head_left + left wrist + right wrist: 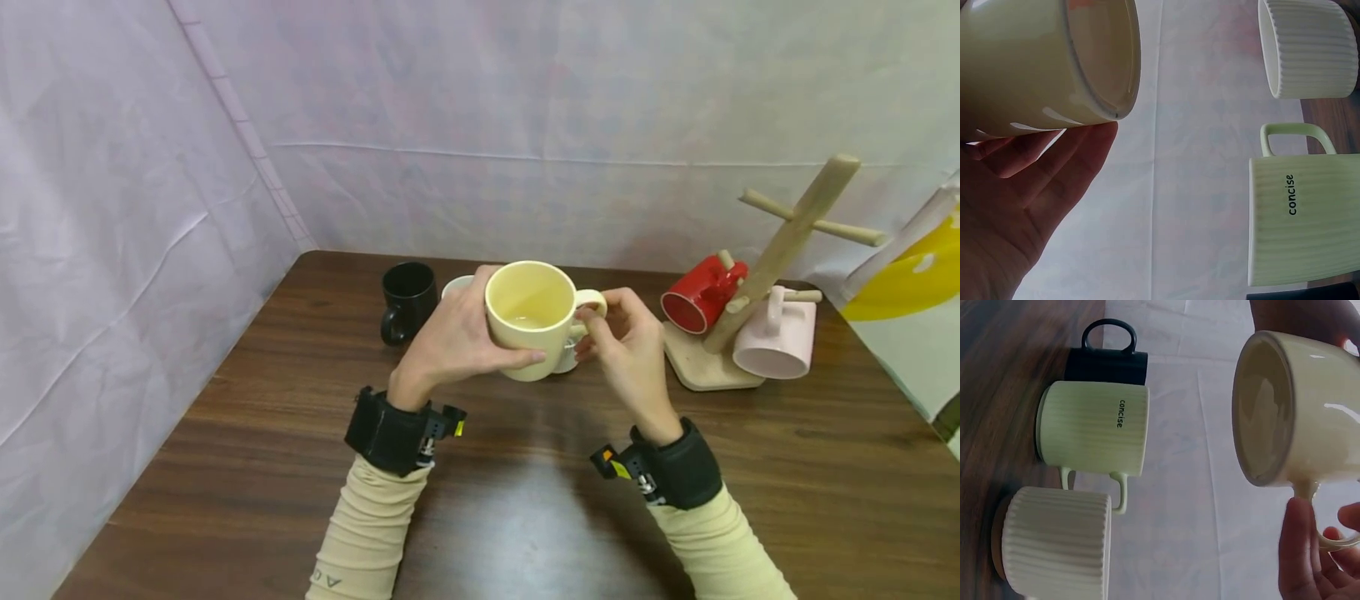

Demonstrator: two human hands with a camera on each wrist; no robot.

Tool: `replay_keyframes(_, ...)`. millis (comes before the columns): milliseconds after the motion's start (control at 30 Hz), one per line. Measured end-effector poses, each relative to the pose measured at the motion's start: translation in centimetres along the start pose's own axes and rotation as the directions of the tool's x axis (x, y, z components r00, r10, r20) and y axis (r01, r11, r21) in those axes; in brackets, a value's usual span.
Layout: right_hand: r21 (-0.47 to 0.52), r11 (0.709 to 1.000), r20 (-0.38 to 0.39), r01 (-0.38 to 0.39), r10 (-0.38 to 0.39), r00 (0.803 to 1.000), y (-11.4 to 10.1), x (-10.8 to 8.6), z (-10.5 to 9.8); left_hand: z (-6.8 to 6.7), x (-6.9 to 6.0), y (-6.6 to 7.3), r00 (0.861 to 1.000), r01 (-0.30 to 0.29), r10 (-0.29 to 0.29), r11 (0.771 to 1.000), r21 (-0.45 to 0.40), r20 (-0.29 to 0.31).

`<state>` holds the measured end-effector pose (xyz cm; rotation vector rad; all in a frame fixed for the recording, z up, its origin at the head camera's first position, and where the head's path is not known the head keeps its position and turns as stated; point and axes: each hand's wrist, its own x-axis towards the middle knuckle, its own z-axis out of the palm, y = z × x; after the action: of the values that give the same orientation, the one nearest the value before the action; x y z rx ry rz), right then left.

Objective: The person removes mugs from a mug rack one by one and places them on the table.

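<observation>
A pale yellow mug (528,333) is held up above the table, slightly tilted so its inside shows in the head view. My left hand (453,337) grips the mug's body from the left, thumb across the front. On the other side, my right hand (633,354) pinches the handle (597,300) between thumb and fingers. Behind the held mug stand a light green mug (1304,219) lettered "concise" and a white ribbed cup (1316,50), both mostly hidden in the head view. A black mug (408,292) stands to their left.
At the right, a wooden mug tree (776,242) bears a red mug (697,296) and a pink mug (780,337) on its lower pegs. White cloth (480,100) hangs behind the brown table (262,467). A yellow object (907,279) shows at the right edge.
</observation>
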<state>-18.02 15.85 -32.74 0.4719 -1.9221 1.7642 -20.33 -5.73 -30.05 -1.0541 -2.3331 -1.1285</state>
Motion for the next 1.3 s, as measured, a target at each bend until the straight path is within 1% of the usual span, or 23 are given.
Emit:
replay_keyframes(133, -0.064, 0.998, 0.034, -0.004, 0.006, 0.999, -0.1, 0.2, -0.2, 0.1, 0.0, 0.1, 1.0, 0.005, -0.005, 1.0, 0.004, 0.004)
replay_keyframes(267, -0.149, 0.989, 0.057, -0.005, 0.014, 0.998, -0.2, 0.3, -0.6, 0.1, 0.0, 0.1, 1.0, 0.007, -0.007, 1.0, 0.011, 0.008)
replay_keyframes(433, -0.256, 0.967, 0.041, 0.009, 0.002, 0.999, -0.4, 0.7, -1.3, 0.1, 0.0, 0.1, 1.0, 0.018, -0.019, 1.0, 0.015, 0.009)
replay_keyframes(600, -0.326, 0.945, 0.031, 0.017, -0.007, 0.999, -0.4, 1.0, -2.2, 0.0, 0.0, 0.1, 1.0, 0.022, -0.022, 0.999, 0.026, 0.005)
replay_keyframes(667, -0.345, 0.939, 0.047, 0.017, 0.0, 0.999, -0.4, 1.2, -2.5, -0.1, 0.0, 0.1, 1.0, 0.022, -0.022, 0.999, 0.028, 0.007)
replay_keyframes(800, -0.388, 0.921, 0.11, 0.039, 0.004, 0.994, -0.4, 1.4, -3.2, -0.2, 0.0, -0.1, 1.0, 0.023, -0.023, 0.999, 0.035, 0.003)
replay_keyframes(900, -0.386, 0.921, 0.162, 0.053, 0.01, 0.987, -0.6, 1.5, -3.7, -0.5, -0.1, -0.2, 0.999, 0.041, -0.04, 0.998, 0.052, -0.015)
replay_keyframes(933, -0.386, 0.921, 0.169, 0.053, 0.014, 0.986, -0.8, 1.6, -3.9, -0.6, -0.1, -0.3, 0.999, 0.051, -0.05, 0.997, 0.057, -0.016)
replay_keyframes(1033, -0.405, 0.913, 0.158, 0.054, 0.012, 0.987, -1.3, 1.7, -4.7, -0.9, -0.5, -0.5, 0.995, 0.096, -0.096, 0.993, 0.07, -0.007)
replay_keyframes(1133, -0.409, 0.911, 0.113, 0.049, -0.003, 0.994, -1.6, 2.1, -5.7, -1.5, -1.0, -0.9, 0.989, 0.148, -0.148, 0.986, 0.078, -0.006)
replay_keyframes(1200, -0.396, 0.917, 0.083, 0.044, -0.012, 0.997, -1.7, 2.4, -6.3, -1.9, -1.5, -1.3, 0.985, 0.171, -0.171, 0.982, 0.08, -0.009)
replay_keyframes(1300, -0.373, 0.927, 0.044, 0.029, -0.014, 0.999, -1.8, 2.7, -6.9, -2.5, -2.2, -1.8, 0.983, 0.186, -0.186, 0.979, 0.086, -0.003)
